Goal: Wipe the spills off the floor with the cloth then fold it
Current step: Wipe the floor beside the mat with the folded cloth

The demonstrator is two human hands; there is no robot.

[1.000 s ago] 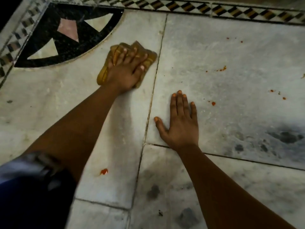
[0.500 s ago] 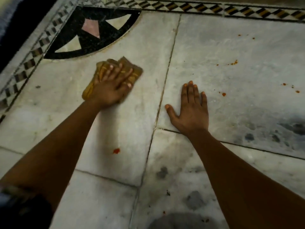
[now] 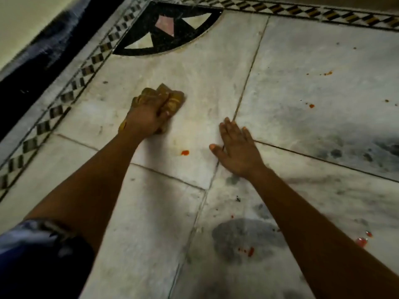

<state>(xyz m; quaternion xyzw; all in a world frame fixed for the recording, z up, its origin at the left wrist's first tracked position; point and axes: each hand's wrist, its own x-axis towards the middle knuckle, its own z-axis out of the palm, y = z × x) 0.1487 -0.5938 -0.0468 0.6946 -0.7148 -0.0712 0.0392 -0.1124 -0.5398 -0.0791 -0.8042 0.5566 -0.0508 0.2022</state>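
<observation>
A mustard-yellow cloth (image 3: 172,99) lies bunched on the white marble floor (image 3: 194,83), left of centre. My left hand (image 3: 146,117) is on top of it with fingers curled round the fabric, pressing it to the floor. My right hand (image 3: 237,147) lies flat on the floor with fingers straight, over a tile joint. A red spill spot (image 3: 185,152) sits between the two hands, nearer to me than the cloth. More red spots (image 3: 311,105) dot the tile to the right, and red drops (image 3: 250,251) lie close to me.
A black inlaid quarter-circle (image 3: 168,29) marks the floor's far corner. A patterned tile border (image 3: 64,98) runs along the left and the far edge, with a dark skirting (image 3: 38,61) and wall beyond. Grey smudges (image 3: 244,238) stain the near tiles.
My left hand has dragged the cloth toward me and its fingers have curled into the fabric, bunching it. The right hand stays flat. The view has shifted right and down.
</observation>
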